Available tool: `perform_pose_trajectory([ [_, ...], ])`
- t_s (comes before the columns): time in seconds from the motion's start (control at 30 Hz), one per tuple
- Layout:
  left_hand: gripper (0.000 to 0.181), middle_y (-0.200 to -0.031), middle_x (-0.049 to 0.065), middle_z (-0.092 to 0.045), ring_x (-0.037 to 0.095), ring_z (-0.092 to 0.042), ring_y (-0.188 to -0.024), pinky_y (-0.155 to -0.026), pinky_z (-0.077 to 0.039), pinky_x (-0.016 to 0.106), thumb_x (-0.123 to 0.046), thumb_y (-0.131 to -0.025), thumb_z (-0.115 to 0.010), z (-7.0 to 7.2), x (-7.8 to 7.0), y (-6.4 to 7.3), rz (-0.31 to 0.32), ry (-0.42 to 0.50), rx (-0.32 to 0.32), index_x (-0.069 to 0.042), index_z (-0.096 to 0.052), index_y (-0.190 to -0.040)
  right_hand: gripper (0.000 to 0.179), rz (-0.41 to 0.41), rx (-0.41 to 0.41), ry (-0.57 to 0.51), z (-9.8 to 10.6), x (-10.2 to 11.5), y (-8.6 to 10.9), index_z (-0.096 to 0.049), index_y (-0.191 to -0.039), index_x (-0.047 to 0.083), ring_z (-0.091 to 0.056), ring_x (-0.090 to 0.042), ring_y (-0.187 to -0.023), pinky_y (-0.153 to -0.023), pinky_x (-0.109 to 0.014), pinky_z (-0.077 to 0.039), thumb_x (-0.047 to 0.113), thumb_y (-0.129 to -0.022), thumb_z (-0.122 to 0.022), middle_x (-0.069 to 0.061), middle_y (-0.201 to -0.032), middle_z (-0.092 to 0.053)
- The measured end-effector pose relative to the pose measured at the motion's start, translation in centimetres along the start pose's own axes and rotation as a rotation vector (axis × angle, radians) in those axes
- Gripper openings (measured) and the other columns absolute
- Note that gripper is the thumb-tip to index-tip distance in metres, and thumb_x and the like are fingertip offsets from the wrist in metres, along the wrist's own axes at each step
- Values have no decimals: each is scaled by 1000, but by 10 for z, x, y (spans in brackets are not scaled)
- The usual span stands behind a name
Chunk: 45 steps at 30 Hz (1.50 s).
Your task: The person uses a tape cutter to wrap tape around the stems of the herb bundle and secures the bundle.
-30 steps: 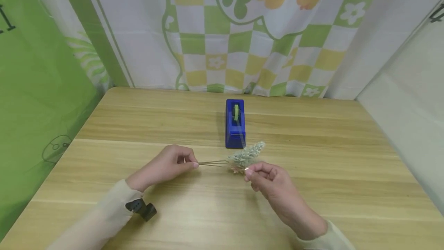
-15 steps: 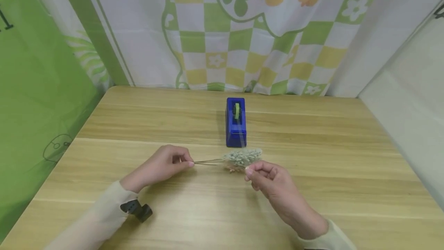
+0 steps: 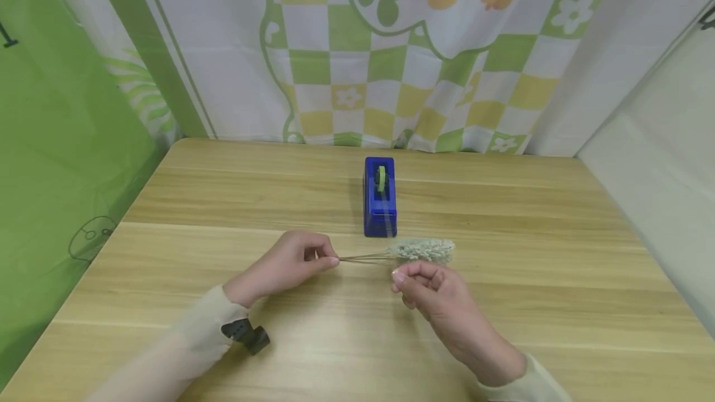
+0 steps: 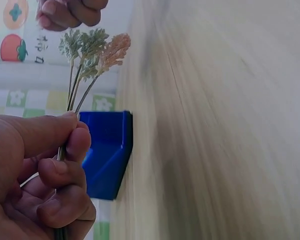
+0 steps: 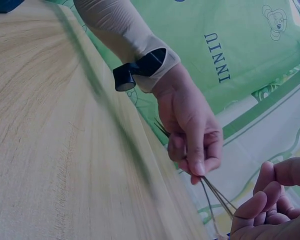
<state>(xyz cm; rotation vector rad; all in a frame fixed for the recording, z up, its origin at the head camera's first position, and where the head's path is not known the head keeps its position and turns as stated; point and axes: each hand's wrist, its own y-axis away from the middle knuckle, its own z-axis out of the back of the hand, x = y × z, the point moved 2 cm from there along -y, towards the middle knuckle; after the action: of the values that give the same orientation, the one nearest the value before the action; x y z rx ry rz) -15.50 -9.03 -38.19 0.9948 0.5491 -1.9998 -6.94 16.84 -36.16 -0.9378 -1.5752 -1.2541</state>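
Observation:
My left hand (image 3: 287, 260) pinches the thin stems (image 3: 363, 258) of a small bunch of flower sprigs, held nearly level above the table. Pale green flower heads (image 3: 424, 249) point right, behind my right fingers. A pinkish head (image 4: 115, 51) shows among the green ones in the left wrist view. My right hand (image 3: 441, 296) pinches the end of a clear tape strip (image 3: 389, 226) that runs toward me from the blue tape dispenser (image 3: 368, 219). The stems cross close behind this strip in the head view. In the right wrist view the flower heads are mostly hidden.
The wooden table (image 3: 530, 234) spreads around both hands, and the dispenser stands on its middle, holding a yellow-green roll (image 3: 382, 178). A patterned curtain (image 3: 346, 67) hangs at the back edge, with a green sheet (image 3: 50, 141) on the left. My left wrist wears a small black camera (image 3: 246, 335).
My left hand shifted slightly left, then back to the right with the sprigs, which levelled out. Their heads now reach past my right fingertips. My right hand has barely moved.

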Motion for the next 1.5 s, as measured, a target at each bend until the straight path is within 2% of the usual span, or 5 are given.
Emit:
perform_pose_trajectory([
  [0.47,12,-81,6,-73,6,-47,-63,-59,-40,19,-15,-98,-72,-19,-29,-19,-50,57,13,-7,-77,-91,5,16,10,14,-1,-3,-2,-67,-102,6,-54,-4,-71,-68,-18,-47,11,-101,-67,11,-84,-71],
  [0.7,12,-81,2,-72,4,-47,-63,-59,-41,19,-16,-99,-72,-22,-40,-24,-67,43,14,-7,-77,-92,5,21,10,16,-2,-3,-3,-67,-103,5,-55,-4,-72,-70,-18,-48,10,-100,-67,10,-84,-71],
  [1.07,11,-82,0,-72,5,-50,-65,-60,-44,19,-14,-98,-73,-25,-53,-24,-97,54,5,-7,-76,-90,5,24,14,15,-4,-3,-4,-69,-101,5,-55,-4,-72,-71,-18,-49,10,-100,-67,10,-84,-73],
  [1.3,11,-81,-1,-70,11,-51,-66,-58,-43,19,-13,-98,-72,-26,-59,-21,-122,50,-1,-9,-75,-89,4,2,8,-21,-6,-3,-4,-70,-102,7,-57,-4,-74,-73,-18,-50,10,-100,-67,11,-85,-74],
  [1.5,11,-81,-1,-70,7,-49,-65,-58,-43,19,-12,-98,-72,-26,-65,-19,-152,47,-15,-11,-75,-87,7,-11,-12,-22,-6,-4,-5,-70,-104,5,-58,-4,-75,-73,-18,-50,10,-100,-68,10,-85,-75],
])
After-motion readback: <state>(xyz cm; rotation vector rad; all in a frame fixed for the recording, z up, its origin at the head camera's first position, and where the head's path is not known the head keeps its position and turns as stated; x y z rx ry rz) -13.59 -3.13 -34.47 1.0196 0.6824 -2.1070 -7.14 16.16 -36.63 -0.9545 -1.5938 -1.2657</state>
